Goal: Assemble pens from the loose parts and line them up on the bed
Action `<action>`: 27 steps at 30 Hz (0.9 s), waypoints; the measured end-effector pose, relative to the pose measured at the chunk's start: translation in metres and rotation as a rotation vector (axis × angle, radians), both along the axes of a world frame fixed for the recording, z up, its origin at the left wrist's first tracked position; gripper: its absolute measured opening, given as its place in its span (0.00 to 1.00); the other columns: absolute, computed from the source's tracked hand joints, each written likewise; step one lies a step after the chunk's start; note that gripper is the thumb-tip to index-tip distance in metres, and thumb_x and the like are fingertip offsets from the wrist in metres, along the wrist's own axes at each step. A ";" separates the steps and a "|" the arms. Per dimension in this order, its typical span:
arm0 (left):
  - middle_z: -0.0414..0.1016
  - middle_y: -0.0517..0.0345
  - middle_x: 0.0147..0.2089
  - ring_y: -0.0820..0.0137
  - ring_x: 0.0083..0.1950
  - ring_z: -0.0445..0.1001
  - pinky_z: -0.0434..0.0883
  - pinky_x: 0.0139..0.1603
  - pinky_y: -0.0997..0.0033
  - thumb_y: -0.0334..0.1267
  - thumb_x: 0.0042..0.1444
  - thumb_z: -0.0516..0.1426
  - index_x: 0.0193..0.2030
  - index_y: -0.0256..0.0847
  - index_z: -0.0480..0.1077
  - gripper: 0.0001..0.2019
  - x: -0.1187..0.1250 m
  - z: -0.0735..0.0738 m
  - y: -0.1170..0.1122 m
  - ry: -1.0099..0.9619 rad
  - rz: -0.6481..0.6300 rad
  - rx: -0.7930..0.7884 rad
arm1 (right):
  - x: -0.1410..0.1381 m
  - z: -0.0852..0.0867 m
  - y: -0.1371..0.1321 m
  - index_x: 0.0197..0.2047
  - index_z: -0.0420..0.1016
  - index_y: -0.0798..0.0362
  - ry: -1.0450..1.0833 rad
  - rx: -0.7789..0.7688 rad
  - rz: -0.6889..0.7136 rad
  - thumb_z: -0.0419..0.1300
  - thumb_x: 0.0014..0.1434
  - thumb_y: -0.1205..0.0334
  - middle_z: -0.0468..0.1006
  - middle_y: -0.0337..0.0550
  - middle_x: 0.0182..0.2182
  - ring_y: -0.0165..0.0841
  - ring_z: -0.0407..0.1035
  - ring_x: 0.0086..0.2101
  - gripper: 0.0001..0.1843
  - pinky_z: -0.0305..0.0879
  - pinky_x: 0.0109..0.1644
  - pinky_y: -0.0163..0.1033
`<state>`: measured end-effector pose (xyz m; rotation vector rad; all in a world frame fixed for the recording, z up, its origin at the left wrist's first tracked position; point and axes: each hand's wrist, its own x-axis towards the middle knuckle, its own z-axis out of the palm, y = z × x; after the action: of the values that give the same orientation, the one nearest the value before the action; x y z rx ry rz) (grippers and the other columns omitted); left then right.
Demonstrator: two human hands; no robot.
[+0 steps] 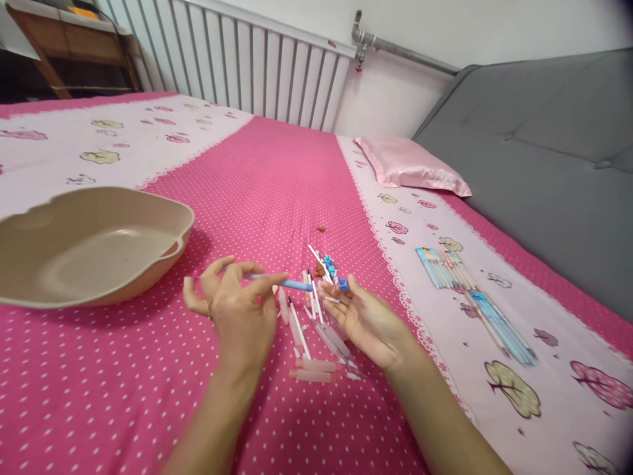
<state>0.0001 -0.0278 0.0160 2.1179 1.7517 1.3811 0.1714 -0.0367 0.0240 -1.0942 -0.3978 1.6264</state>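
Note:
My left hand [242, 310] is closed on a blue pen barrel [293, 284], which lies crosswise and points toward my other hand. Between the thumb and fingers of my right hand [373, 323] is a small blue piece [343, 284], possibly a pen topper. A short white piece [331, 300] lies against those fingers. Below and between both hands, loose pen parts are spread on the bed: pinkish clear barrels [314, 371], thin white refills [299, 330] and, farther off, a cluster of small blue pieces [328, 266] beside brown ones.
At left stands a large beige basin [99, 297]. Rows of pens [494, 320] lie on the bedsheet [267, 422] at right. A pink pillow [410, 165] rests near the grey headboard [539, 152]. A white radiator [237, 56] runs along the far wall; one brown piece [321, 229] lies apart.

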 end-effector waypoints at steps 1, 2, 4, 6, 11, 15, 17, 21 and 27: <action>0.71 0.54 0.38 0.52 0.58 0.59 0.48 0.56 0.32 0.30 0.56 0.55 0.33 0.51 0.77 0.11 0.000 -0.002 0.001 0.009 0.082 0.024 | 0.000 -0.001 0.000 0.37 0.74 0.54 -0.030 0.016 -0.005 0.54 0.64 0.56 0.78 0.46 0.40 0.29 0.73 0.43 0.12 0.67 0.54 0.34; 0.72 0.55 0.37 0.54 0.55 0.62 0.46 0.57 0.32 0.30 0.55 0.57 0.32 0.51 0.77 0.10 0.001 -0.003 0.001 0.019 0.145 0.043 | 0.001 -0.001 0.000 0.37 0.74 0.53 -0.060 0.036 -0.015 0.55 0.63 0.55 0.78 0.45 0.41 0.29 0.72 0.45 0.12 0.66 0.54 0.34; 0.72 0.58 0.35 0.58 0.49 0.66 0.45 0.60 0.34 0.30 0.53 0.59 0.32 0.52 0.78 0.10 0.003 -0.003 0.001 0.035 0.143 0.049 | 0.000 -0.001 -0.002 0.37 0.75 0.52 -0.121 0.108 -0.038 0.57 0.61 0.54 0.79 0.44 0.43 0.30 0.72 0.47 0.11 0.66 0.54 0.36; 0.72 0.60 0.35 0.62 0.45 0.68 0.47 0.60 0.37 0.30 0.53 0.59 0.33 0.53 0.78 0.10 0.006 -0.001 0.000 0.007 0.072 0.022 | 0.001 -0.001 -0.003 0.35 0.74 0.51 -0.204 0.214 -0.056 0.60 0.58 0.52 0.79 0.42 0.40 0.30 0.72 0.44 0.11 0.68 0.50 0.36; 0.72 0.61 0.34 0.66 0.41 0.70 0.51 0.59 0.43 0.32 0.55 0.57 0.37 0.55 0.78 0.12 0.009 0.002 0.000 -0.100 -0.045 -0.093 | 0.006 0.003 -0.005 0.33 0.71 0.51 -0.533 0.388 -0.080 0.62 0.54 0.49 0.75 0.36 0.26 0.27 0.68 0.26 0.14 0.65 0.29 0.32; 0.71 0.60 0.34 0.65 0.41 0.69 0.51 0.59 0.42 0.32 0.55 0.57 0.37 0.54 0.78 0.12 0.009 0.001 -0.001 -0.108 -0.056 -0.104 | 0.006 0.007 -0.005 0.36 0.71 0.51 -0.648 0.447 -0.114 0.63 0.54 0.51 0.72 0.36 0.24 0.27 0.66 0.24 0.12 0.63 0.27 0.32; 0.71 0.60 0.34 0.65 0.41 0.69 0.52 0.59 0.43 0.32 0.55 0.56 0.37 0.54 0.78 0.12 0.009 0.001 -0.001 -0.110 -0.060 -0.104 | 0.005 0.008 -0.006 0.36 0.72 0.51 -0.659 0.457 -0.097 0.63 0.54 0.53 0.73 0.36 0.26 0.27 0.67 0.25 0.11 0.64 0.28 0.32; 0.72 0.60 0.34 0.66 0.40 0.69 0.52 0.58 0.43 0.31 0.55 0.56 0.38 0.54 0.78 0.13 0.009 0.002 -0.001 -0.104 -0.057 -0.110 | 0.004 0.006 -0.006 0.37 0.72 0.51 -0.664 0.503 -0.059 0.63 0.55 0.55 0.75 0.37 0.30 0.28 0.69 0.30 0.10 0.66 0.35 0.32; 0.72 0.60 0.34 0.66 0.40 0.69 0.53 0.58 0.44 0.32 0.55 0.56 0.38 0.55 0.78 0.12 0.009 0.001 0.000 -0.107 -0.058 -0.116 | 0.005 0.005 -0.007 0.38 0.73 0.51 -0.714 0.565 -0.094 0.63 0.55 0.57 0.76 0.40 0.33 0.30 0.70 0.34 0.09 0.67 0.38 0.35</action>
<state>0.0089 -0.0282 0.0170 1.9810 1.6736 1.3180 0.1760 -0.0439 0.0294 -1.1887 -1.1719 0.8990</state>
